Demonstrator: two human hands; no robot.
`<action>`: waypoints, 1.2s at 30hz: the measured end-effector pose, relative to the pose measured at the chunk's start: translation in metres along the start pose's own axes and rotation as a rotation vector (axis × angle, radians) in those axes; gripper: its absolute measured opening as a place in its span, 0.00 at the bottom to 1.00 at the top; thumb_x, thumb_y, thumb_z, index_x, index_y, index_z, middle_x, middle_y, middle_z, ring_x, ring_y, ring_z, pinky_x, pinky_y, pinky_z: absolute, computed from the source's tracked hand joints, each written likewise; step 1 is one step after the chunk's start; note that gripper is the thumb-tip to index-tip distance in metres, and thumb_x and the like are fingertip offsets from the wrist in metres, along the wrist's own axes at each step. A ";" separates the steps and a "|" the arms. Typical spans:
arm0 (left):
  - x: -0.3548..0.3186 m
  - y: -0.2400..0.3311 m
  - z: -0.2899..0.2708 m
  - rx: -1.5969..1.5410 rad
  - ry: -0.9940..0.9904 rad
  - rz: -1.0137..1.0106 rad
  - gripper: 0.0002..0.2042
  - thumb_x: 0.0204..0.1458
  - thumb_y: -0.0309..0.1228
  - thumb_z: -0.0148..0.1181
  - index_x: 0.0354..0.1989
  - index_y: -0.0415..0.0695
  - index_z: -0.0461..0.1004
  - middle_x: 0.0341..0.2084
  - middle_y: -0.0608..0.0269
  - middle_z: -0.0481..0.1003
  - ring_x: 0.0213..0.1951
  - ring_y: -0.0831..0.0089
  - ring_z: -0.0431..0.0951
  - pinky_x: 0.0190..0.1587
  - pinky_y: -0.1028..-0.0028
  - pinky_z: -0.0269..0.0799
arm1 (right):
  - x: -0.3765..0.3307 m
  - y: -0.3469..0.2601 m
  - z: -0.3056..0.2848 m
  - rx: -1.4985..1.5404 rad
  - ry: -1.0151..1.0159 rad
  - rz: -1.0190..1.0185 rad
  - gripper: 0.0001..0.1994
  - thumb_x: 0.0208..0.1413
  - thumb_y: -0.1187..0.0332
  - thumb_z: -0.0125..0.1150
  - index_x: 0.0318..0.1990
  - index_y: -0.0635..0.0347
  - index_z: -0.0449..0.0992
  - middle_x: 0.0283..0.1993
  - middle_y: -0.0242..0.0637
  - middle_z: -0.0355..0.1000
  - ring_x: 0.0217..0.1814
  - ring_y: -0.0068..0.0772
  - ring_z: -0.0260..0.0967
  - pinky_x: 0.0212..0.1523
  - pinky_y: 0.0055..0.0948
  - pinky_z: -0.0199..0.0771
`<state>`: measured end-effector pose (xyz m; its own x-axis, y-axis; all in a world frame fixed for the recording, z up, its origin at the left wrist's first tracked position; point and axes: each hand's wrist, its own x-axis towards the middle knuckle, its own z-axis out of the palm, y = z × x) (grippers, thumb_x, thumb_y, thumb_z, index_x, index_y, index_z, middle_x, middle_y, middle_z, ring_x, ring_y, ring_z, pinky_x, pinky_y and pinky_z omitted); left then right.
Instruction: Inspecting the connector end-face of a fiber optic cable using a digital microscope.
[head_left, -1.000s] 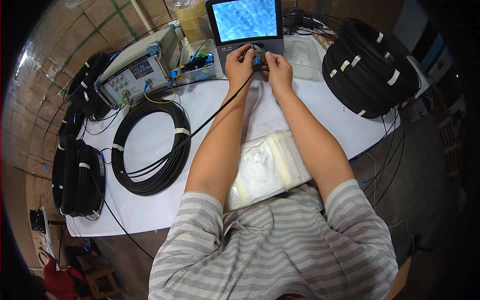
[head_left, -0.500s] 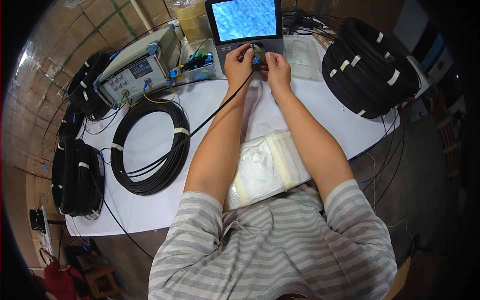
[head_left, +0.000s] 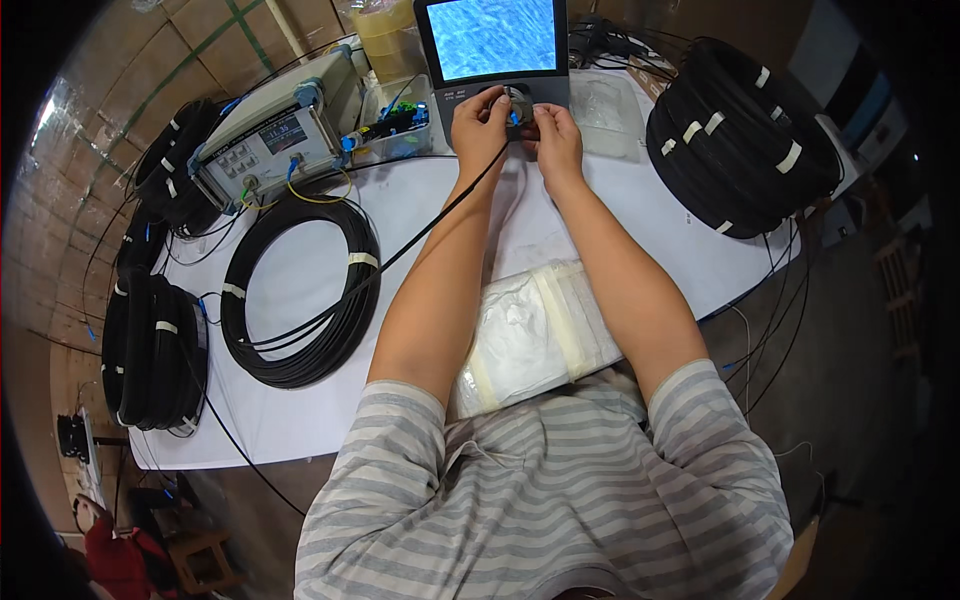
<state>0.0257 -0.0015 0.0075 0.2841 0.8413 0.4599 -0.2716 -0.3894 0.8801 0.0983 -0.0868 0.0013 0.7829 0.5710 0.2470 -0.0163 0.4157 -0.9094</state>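
Both hands meet at the base of a small inspection device with a blue screen (head_left: 497, 38) at the far side of the white table (head_left: 300, 400). My left hand (head_left: 480, 115) pinches the end of a thin black cable (head_left: 420, 240) that runs back to a black cable coil (head_left: 300, 290) on the table's left. My right hand (head_left: 553, 130) grips a small round fitting on the device's front (head_left: 520, 100), right beside the cable end. Whether the cable end sits inside the fitting is hidden by the fingers.
A grey test instrument (head_left: 270, 140) with a display stands at the back left. A large stack of black cable coils (head_left: 740, 140) fills the right side. More coils (head_left: 150, 350) hang at the left edge. A pile of clear plastic bags (head_left: 540, 335) lies near my body.
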 end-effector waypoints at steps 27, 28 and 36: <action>-0.002 0.003 0.000 -0.002 -0.007 -0.005 0.12 0.56 0.35 0.66 0.45 0.46 0.84 0.43 0.59 0.74 0.40 0.71 0.78 0.44 0.74 0.75 | 0.002 0.001 -0.004 0.041 -0.042 0.000 0.12 0.68 0.60 0.54 0.43 0.61 0.72 0.31 0.30 0.71 0.28 0.20 0.71 0.28 0.22 0.71; -0.002 0.002 -0.001 0.000 -0.005 -0.004 0.12 0.56 0.35 0.66 0.45 0.46 0.84 0.43 0.59 0.74 0.40 0.71 0.78 0.44 0.74 0.75 | 0.000 0.000 -0.002 0.032 -0.042 -0.012 0.12 0.68 0.60 0.54 0.43 0.61 0.72 0.30 0.29 0.70 0.27 0.20 0.70 0.28 0.22 0.71; -0.003 0.005 0.002 -0.013 -0.002 -0.021 0.12 0.55 0.36 0.66 0.45 0.46 0.84 0.43 0.58 0.74 0.40 0.71 0.77 0.44 0.74 0.75 | 0.002 0.001 -0.006 -0.087 -0.053 -0.039 0.12 0.69 0.60 0.53 0.43 0.61 0.71 0.28 0.30 0.70 0.26 0.21 0.69 0.28 0.23 0.72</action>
<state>0.0258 -0.0065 0.0109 0.2919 0.8482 0.4420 -0.2776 -0.3671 0.8878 0.1031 -0.0894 -0.0008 0.7481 0.5931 0.2977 0.0689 0.3767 -0.9238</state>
